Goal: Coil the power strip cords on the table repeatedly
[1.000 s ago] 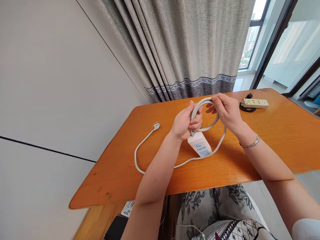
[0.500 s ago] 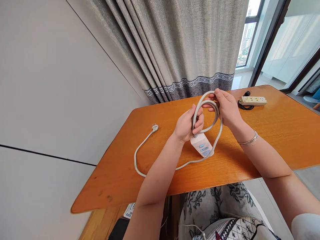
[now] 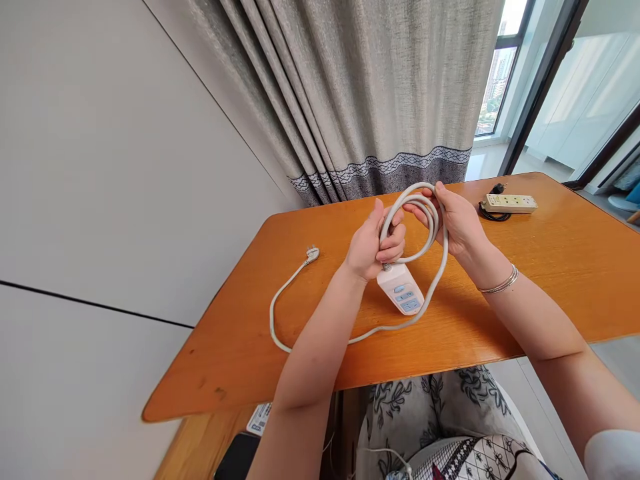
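Observation:
A white power strip (image 3: 403, 289) with blue socket panels hangs tilted just below my left hand (image 3: 375, 245). Its thick white cord (image 3: 440, 267) is looped into a round coil between my hands. The fingers of my left hand wrap around the coil's left side, close to where the cord enters the strip. My right hand (image 3: 457, 220) pinches the coil's upper right side between thumb and fingers. From the coil the cord drops to the table, runs left under my left forearm and curves up to its white plug (image 3: 313, 254).
On the wooden table (image 3: 560, 280), a second, cream power strip (image 3: 517, 203) with a bundled black cord (image 3: 493, 215) lies at the back right. A grey curtain (image 3: 400, 87) hangs behind the table, and a white wall panel (image 3: 100, 167) borders its left side.
My left hand has tightened around the coil, its thumb now raised. My right hand has moved slightly right, and the coil's upper loop now lies over toward it. The strip has swung a little left.

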`<state>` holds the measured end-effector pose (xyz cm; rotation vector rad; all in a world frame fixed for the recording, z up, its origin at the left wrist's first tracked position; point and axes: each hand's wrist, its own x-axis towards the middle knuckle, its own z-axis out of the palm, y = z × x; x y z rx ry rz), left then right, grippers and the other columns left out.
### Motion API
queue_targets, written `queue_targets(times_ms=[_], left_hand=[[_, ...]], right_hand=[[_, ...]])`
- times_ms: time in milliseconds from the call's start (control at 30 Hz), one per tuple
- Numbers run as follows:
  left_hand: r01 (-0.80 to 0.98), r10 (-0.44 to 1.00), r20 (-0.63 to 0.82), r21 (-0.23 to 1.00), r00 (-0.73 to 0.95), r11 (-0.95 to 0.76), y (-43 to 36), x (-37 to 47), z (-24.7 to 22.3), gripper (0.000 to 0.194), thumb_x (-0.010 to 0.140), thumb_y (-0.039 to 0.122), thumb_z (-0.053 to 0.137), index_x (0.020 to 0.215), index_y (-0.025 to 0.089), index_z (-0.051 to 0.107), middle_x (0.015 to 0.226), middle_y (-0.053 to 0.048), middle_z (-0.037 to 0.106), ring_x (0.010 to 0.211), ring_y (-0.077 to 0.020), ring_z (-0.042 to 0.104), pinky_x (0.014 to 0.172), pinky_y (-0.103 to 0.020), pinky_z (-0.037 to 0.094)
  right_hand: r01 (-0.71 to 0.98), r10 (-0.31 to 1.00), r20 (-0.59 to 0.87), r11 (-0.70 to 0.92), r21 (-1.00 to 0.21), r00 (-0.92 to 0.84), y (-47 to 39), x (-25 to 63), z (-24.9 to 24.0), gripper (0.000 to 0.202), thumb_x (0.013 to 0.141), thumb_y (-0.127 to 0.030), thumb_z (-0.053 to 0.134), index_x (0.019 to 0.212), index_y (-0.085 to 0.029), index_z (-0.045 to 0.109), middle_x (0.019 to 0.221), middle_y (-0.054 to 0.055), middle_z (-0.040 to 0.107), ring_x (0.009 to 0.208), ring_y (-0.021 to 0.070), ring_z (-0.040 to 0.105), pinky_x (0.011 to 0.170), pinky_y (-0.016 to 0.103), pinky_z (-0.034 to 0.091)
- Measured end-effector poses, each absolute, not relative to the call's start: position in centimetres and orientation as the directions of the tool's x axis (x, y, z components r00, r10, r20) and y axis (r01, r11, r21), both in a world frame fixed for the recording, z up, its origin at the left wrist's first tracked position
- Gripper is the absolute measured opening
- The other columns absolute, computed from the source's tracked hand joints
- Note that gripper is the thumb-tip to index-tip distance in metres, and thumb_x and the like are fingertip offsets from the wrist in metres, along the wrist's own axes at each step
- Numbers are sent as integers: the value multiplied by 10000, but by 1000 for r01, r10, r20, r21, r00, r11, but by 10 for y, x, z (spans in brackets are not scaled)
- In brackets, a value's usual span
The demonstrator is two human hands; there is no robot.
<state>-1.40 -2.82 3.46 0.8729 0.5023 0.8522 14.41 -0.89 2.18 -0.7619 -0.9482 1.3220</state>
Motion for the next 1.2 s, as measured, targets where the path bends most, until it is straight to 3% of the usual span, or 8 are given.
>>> queue_targets(times_ms=[200,400,533,733,967,1100,1200], left_hand=[[-435,853,8,862,522,259,-33,-13,34,355,1039,406,442,763,184,468,420,122,282,266,-19,200,341,-132,134],[-480,860,-52,812,508,332,-32,-21,43,434,1048,458,375,699,199,368,418,124,203,255,-29,161,327,-146,110],[-511,860,-58,783,507,354,-31,-26,47,460,1057,476,311,683,208,328,412,121,169,248,-37,138,318,-154,94],[-529,866,-73,765,495,367,-30,-27,48,463,1045,493,318,679,211,330,409,123,152,251,-39,112,308,-155,91],[-528,896,-98,777,434,341,-31,-19,49,393,1046,419,385,758,178,501,439,110,259,288,-36,216,335,-148,193],[-541,923,-82,790,375,290,-33,-14,48,329,1046,364,428,825,158,559,482,92,350,323,-28,269,363,-141,245],[-547,930,-70,791,361,273,-37,-13,48,351,1051,353,415,786,156,534,491,92,338,326,-22,246,362,-136,231]], right_hand=[[-339,958,277,286,-896,75,-13,142,19,327,926,-570,593,983,-248,601,803,11,670,687,152,686,552,244,552],[26,848,530,529,-848,22,-19,149,14,424,889,-574,644,1196,-284,614,925,38,668,817,194,658,641,283,536],[142,825,563,565,-813,-60,-20,149,14,525,801,-530,765,1222,-264,601,959,40,660,854,200,640,708,291,533],[-48,876,455,454,-890,-159,-24,136,12,430,936,-618,546,1160,-251,564,688,-36,542,586,127,602,526,232,455],[-224,926,366,339,-914,-94,-23,140,13,398,895,-585,631,1157,-289,586,596,-61,386,466,107,425,405,225,355],[-198,915,402,401,-894,36,-23,140,13,430,873,-609,630,1131,-265,613,571,-63,357,448,109,364,384,234,341],[-238,899,436,433,-870,40,-23,138,12,430,855,-606,656,1112,-264,619,561,-68,345,437,98,338,383,226,347]])
